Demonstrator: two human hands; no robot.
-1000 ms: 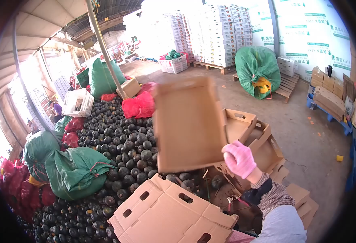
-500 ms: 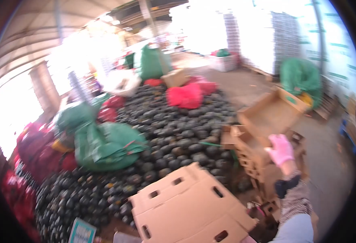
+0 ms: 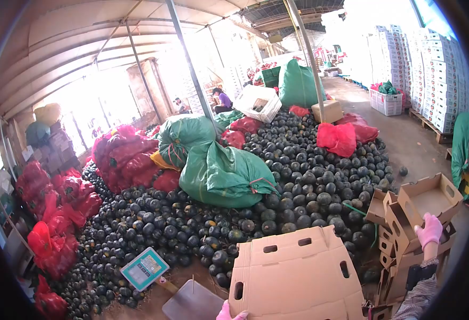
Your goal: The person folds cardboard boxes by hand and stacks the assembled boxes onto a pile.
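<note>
Atop stacked trays (image 3: 402, 233), right hand (image 3: 429, 231) round one rim (image 3: 409, 213); left hand (image 3: 231, 312) round flat cardboard (image 3: 295, 274).

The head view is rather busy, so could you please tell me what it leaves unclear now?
Head view: the left hand is partly cut off by the bottom edge.
Head view: whatever lies under the flat cardboard is hidden by it.
Head view: the markings on the teal-edged panel are too small to read.
Head view: the front green sack hides its contents.
</note>
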